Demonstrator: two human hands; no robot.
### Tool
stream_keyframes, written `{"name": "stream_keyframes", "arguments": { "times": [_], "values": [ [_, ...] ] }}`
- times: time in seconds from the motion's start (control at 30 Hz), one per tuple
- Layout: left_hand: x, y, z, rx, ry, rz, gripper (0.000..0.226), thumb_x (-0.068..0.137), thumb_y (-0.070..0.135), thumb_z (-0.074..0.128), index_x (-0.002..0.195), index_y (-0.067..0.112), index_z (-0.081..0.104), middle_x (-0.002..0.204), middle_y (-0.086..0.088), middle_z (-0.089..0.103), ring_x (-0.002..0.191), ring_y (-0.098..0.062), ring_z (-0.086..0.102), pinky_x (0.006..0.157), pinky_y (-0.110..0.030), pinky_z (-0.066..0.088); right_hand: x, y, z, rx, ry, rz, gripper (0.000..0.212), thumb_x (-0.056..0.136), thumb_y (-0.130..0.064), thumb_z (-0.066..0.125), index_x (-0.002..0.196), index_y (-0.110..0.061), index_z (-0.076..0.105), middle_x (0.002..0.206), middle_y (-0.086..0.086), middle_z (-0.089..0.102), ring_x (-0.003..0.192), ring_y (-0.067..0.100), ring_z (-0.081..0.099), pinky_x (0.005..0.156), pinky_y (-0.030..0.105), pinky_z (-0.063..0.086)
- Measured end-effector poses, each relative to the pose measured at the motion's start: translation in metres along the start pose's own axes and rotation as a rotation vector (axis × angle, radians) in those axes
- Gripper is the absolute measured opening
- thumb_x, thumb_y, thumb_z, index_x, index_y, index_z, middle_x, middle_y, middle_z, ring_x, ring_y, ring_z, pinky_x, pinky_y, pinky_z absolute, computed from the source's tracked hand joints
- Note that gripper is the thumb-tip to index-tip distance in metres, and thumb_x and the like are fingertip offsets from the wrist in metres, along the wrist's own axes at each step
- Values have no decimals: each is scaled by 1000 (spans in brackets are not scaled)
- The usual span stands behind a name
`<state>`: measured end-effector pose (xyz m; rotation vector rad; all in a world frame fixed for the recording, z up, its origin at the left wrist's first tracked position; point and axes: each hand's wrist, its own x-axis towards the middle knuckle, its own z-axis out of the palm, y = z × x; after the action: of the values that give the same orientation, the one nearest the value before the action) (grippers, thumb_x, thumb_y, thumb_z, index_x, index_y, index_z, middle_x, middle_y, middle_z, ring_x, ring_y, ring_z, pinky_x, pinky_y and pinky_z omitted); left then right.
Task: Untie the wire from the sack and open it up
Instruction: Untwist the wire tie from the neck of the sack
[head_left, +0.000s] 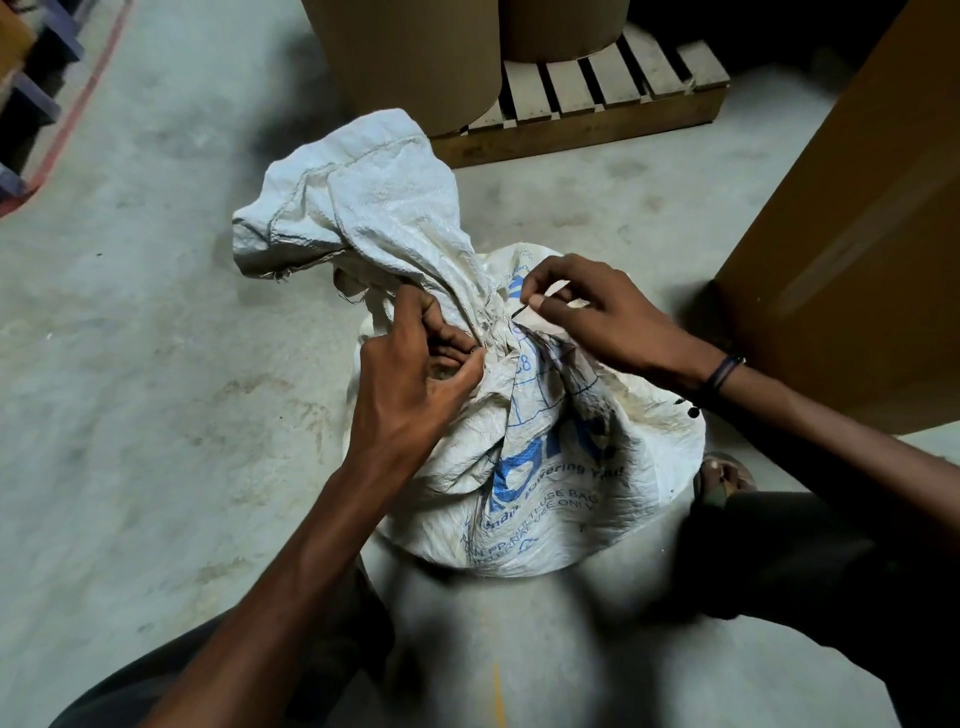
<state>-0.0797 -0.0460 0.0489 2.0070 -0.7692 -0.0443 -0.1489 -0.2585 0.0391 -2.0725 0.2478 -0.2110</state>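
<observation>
A white woven sack (561, 467) with blue print stands on the concrete floor, its neck bunched tight and its loose top flopped up to the left. My left hand (415, 379) grips the gathered neck from the left side. My right hand (597, 312) pinches the end of a thin dark wire (521, 310) at the right of the neck. Most of the wire is hidden among the folds.
A wooden pallet (597, 104) carrying big brown paper rolls (415, 57) lies just behind the sack. A tall cardboard box (857, 234) stands close on the right. A sandalled foot (722, 475) rests beside the sack. Blue racking and a red floor line run at far left.
</observation>
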Motion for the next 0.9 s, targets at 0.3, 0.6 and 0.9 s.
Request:
{"name": "stream_keyframes", "arguments": {
  "times": [0.3, 0.6, 0.9],
  "values": [
    [-2, -5, -1, 11, -5, -6, 45, 83, 6, 81, 97, 14, 39, 82, 2, 74, 71, -10, 74, 69, -32, 64, 3, 0, -2, 211, 217, 185, 20, 94, -17, 70, 114, -21, 69, 81, -10, 65, 70, 10, 57, 68, 24, 45],
    [-9, -4, -8, -93, 25, -144, 49, 75, -2, 83, 100, 9, 42, 79, -2, 77, 67, -17, 76, 69, -31, 65, -9, -7, 14, -161, 74, -132, 24, 87, -13, 74, 110, -20, 71, 97, -9, 71, 67, 4, 62, 60, 6, 40],
    [-26, -17, -43, -291, 63, -258, 58, 77, -13, 79, 104, 11, 34, 88, -13, 78, 74, -16, 76, 70, -22, 59, -9, -19, 41, -264, -116, -273, 19, 91, -13, 71, 108, -19, 72, 103, -9, 73, 77, 10, 65, 67, 8, 42]
  ]
}}
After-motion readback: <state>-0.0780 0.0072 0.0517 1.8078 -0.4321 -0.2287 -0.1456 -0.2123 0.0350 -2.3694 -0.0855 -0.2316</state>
